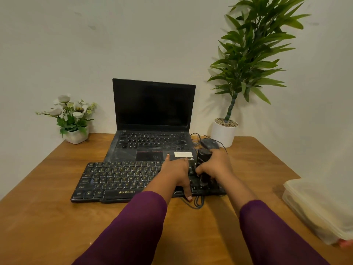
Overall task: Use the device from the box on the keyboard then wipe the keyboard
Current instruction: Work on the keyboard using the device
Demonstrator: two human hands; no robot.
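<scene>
brown wooden table (57, 217) | left hand (176, 174) flat, fingers spread, on black wired keyboard (118, 180) | right hand (215, 167) wrapped around black handheld device (204, 159) over keyboard's right end | open dusty black laptop (152, 119) just behind

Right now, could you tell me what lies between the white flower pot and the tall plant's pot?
In the head view, the open laptop lies between the flower pot and the plant's pot, with a mouse beside it.

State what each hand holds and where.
Right hand grips the black device around its middle. Left hand holds nothing, resting flat on the keyboard.
</scene>
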